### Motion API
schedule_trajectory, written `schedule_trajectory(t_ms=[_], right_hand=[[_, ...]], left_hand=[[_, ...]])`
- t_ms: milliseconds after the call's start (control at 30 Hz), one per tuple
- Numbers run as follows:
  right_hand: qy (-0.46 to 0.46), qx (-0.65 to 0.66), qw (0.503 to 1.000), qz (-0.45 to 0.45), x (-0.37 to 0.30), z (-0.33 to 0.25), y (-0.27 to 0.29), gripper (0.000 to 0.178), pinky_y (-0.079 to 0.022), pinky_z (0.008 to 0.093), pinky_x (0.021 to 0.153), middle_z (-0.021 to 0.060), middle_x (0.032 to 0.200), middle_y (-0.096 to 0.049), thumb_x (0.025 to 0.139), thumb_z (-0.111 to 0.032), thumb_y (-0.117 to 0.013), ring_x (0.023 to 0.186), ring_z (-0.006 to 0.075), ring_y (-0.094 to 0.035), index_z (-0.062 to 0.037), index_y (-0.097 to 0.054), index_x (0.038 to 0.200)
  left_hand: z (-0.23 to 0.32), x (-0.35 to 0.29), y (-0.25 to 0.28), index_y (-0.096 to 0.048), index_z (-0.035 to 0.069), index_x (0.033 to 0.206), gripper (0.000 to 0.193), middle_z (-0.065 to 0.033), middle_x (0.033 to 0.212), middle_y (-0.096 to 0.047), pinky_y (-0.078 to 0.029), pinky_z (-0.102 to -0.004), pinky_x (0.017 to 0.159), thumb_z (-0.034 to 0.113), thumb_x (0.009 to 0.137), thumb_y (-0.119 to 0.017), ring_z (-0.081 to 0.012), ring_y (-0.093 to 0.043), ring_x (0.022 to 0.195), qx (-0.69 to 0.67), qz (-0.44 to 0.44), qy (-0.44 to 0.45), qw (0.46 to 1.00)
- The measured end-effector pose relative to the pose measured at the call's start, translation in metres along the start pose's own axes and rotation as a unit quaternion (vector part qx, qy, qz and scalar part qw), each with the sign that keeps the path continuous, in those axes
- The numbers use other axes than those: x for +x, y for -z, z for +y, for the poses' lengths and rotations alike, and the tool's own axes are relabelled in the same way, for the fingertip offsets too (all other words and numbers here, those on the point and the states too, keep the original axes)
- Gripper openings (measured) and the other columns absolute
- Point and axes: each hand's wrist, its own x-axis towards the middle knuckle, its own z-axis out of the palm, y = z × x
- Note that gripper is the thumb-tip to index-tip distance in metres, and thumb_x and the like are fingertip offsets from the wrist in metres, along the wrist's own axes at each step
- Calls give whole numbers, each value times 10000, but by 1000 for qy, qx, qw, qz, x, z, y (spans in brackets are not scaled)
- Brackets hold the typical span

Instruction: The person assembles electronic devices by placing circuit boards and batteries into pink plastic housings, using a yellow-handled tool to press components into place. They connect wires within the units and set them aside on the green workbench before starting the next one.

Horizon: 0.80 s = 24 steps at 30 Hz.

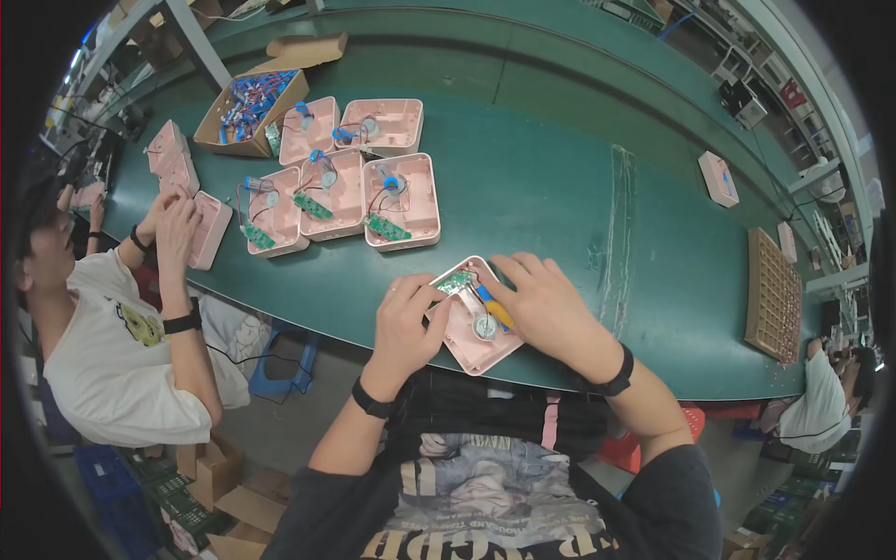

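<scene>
While both hands work over it, the open pink housing [473,322] lies tilted at the near edge of the green table [560,187], directly in front of the person. The left hand [406,322] curls over the housing's left rim, fingertips pressing near the small green circuit board [455,281] at its upper corner. The right hand [546,303] lies across the right side, fingers closed around a yellow-and-blue tool [495,308] whose tip reaches into the shell beside the round metal part [484,326]. The housing thus sits between the two grips, held from the left and worked from the right.

Possible faults, as judged from this arrangement: the shell overhangs the table edge slightly, so a firm push from the tool could tip or slide it toward the lap; the thin wires inside could be snagged or pinched by the tool tip; the board could lift if the left fingers relax.

Further back, five similar pink housings [359,177] lie open in a group beside a cardboard box [250,112] of blue parts. A co-worker's hands [168,219] hold another shell at far left.
</scene>
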Motion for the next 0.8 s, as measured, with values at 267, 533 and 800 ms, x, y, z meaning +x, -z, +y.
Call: schedule_trajectory(t_ms=[267,533,800], right_hand=[[22,9,999,27,-36,-7,15,530,-470,480,1030,155,1449,-597,892,-272,-792,1348,354,-550,-66,-678,1367],[-33,46,995,-80,-78,-31,21,358,-557,402,784,90,1034,-730,900,-248,-799,957,294,-719,-103,-727,1219],[-77,54,991,97,-75,2,-15,236,-570,418,651,114,865,-733,893,-194,-824,761,306,-733,-103,-717,1082]], left_hand=[[-1,-3,0,-697,20,910,102,-152,1073,-691,-536,-450,804,73,865,-772,-374,-650,923,0,6,0,1000],[-8,-2,-4,-676,25,1138,268,-164,1076,-689,-526,-446,826,82,889,-757,-367,-645,927,-17,3,2,1000],[-18,21,15,-616,29,1355,478,-184,1125,-619,-464,-497,973,190,926,-754,-403,-569,1080,134,31,103,985]])
